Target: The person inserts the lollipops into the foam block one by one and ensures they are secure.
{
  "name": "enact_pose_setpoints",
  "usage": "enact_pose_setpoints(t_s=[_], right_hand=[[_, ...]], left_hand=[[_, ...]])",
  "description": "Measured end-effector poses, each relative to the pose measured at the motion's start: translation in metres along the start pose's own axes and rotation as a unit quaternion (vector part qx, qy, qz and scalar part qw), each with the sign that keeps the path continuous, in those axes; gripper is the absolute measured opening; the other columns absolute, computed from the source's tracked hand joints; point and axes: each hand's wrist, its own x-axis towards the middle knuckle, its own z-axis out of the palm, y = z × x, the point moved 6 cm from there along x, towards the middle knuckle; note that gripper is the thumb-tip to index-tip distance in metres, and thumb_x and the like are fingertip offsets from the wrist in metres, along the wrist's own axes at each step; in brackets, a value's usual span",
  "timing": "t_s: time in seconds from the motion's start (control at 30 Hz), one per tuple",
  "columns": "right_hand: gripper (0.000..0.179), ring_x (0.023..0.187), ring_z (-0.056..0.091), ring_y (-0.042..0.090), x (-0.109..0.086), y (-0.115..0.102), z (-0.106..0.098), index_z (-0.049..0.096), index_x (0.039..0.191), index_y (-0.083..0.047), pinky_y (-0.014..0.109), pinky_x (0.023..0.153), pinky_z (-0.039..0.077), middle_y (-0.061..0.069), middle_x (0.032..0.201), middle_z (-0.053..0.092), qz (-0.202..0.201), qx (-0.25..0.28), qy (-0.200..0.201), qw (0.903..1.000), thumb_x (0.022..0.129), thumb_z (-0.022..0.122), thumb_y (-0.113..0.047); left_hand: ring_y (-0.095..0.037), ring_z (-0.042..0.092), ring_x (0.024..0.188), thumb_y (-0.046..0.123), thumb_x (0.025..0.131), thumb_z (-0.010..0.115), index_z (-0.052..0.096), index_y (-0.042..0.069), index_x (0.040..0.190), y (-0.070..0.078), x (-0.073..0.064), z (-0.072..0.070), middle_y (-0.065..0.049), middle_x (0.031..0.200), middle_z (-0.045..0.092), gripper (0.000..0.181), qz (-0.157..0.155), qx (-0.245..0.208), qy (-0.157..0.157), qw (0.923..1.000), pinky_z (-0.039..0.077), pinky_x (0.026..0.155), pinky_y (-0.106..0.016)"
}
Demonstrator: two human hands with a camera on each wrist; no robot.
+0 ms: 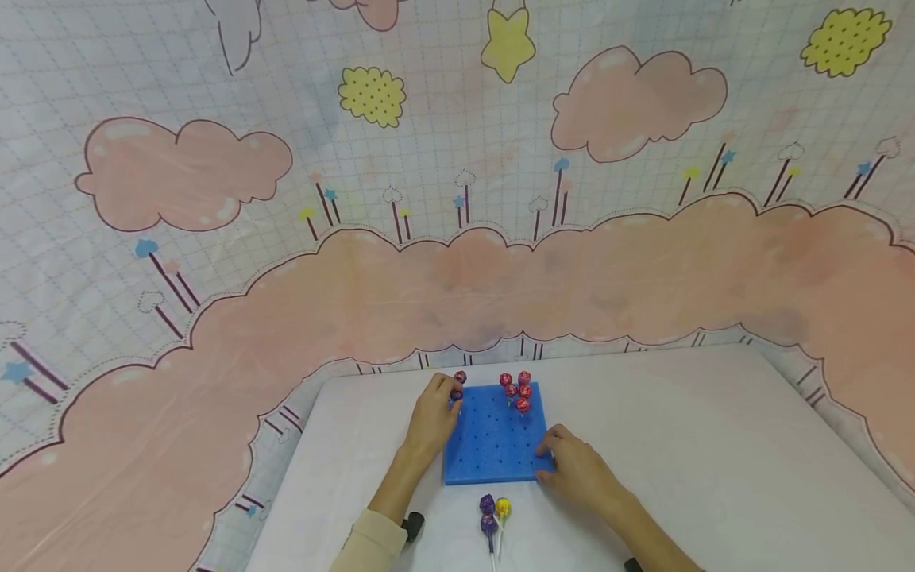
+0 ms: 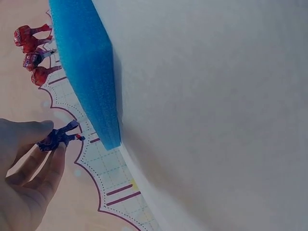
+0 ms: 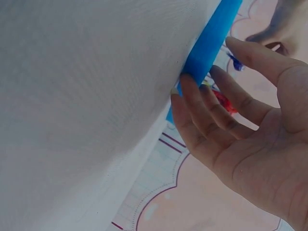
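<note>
A blue foam board (image 1: 493, 445) dotted with small holes lies on the white table. At its back left corner my left hand (image 1: 431, 417) pinches a purple-wrapped lollipop (image 2: 57, 138) between thumb and fingers. Another dark-wrapped lollipop (image 1: 460, 376) shows just behind those fingertips. Several red-wrapped lollipops (image 1: 524, 392) stand upright in the board's back right part. My right hand (image 1: 577, 470) rests at the board's right edge near the front corner, its fingers (image 3: 192, 94) loosely bent along the side.
In front of the board lie two purple lollipops (image 1: 488, 524) and a yellow lollipop (image 1: 503, 508), sticks toward me. The white table (image 1: 686, 429) stretches to both sides. A cloth backdrop (image 1: 457, 294) with clouds and stars hangs behind it.
</note>
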Motion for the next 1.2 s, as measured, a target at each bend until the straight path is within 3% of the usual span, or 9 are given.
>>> enact_pose_setpoints(t_s=[0.3, 0.63, 0.8, 0.93, 1.2], right_hand=[[0.024, 0.095, 0.067, 0.02, -0.001, -0.001, 0.0, 0.075, 0.099, -0.01, 0.039, 0.084, 0.064, 0.007, 0.117, 0.065, -0.002, 0.001, 0.002, 1.0, 0.082, 0.09, -0.016], [0.025, 0.097, 0.068, 0.02, -0.001, -0.002, 0.0, 0.074, 0.1, -0.01, 0.04, 0.086, 0.063, 0.006, 0.116, 0.064, 0.0, -0.001, 0.001, 1.0, 0.082, 0.09, -0.016], [0.026, 0.098, 0.068, 0.021, -0.001, -0.003, 0.0, 0.074, 0.101, -0.01, 0.04, 0.087, 0.063, 0.006, 0.116, 0.064, -0.002, -0.002, 0.0, 1.0, 0.082, 0.091, -0.017], [0.026, 0.098, 0.068, 0.021, -0.002, -0.002, 0.001, 0.075, 0.101, -0.009, 0.04, 0.087, 0.063, 0.006, 0.115, 0.064, -0.005, 0.0, 0.0, 1.0, 0.082, 0.091, -0.016], [0.027, 0.099, 0.068, 0.021, -0.002, -0.002, 0.0, 0.075, 0.102, -0.009, 0.04, 0.087, 0.063, 0.005, 0.115, 0.064, -0.007, -0.003, 0.004, 1.0, 0.082, 0.091, -0.017]], left_hand=[[-0.021, 0.068, 0.105, -0.001, 0.095, 0.074, 0.068, 0.005, 0.11, 0.0, -0.001, 0.005, -0.006, 0.113, 0.061, 0.018, -0.003, -0.006, -0.018, 0.9998, 0.061, 0.093, -0.035], [-0.024, 0.067, 0.108, -0.003, 0.09, 0.078, 0.066, 0.005, 0.116, 0.001, -0.004, 0.0, -0.009, 0.116, 0.06, 0.031, 0.007, -0.001, -0.013, 0.9999, 0.06, 0.094, -0.039], [-0.029, 0.066, 0.117, 0.0, 0.09, 0.079, 0.062, 0.005, 0.128, 0.001, -0.007, -0.002, -0.011, 0.125, 0.06, 0.041, -0.006, 0.014, -0.026, 0.9996, 0.058, 0.1, -0.043], [-0.03, 0.065, 0.116, 0.003, 0.092, 0.078, 0.062, 0.005, 0.13, 0.002, -0.01, -0.005, -0.011, 0.13, 0.059, 0.041, -0.026, 0.016, -0.033, 0.999, 0.059, 0.098, -0.044], [-0.025, 0.067, 0.11, 0.004, 0.094, 0.076, 0.065, 0.006, 0.123, 0.008, -0.018, -0.014, -0.007, 0.126, 0.06, 0.031, -0.033, 0.001, -0.004, 0.9994, 0.061, 0.089, -0.039]])
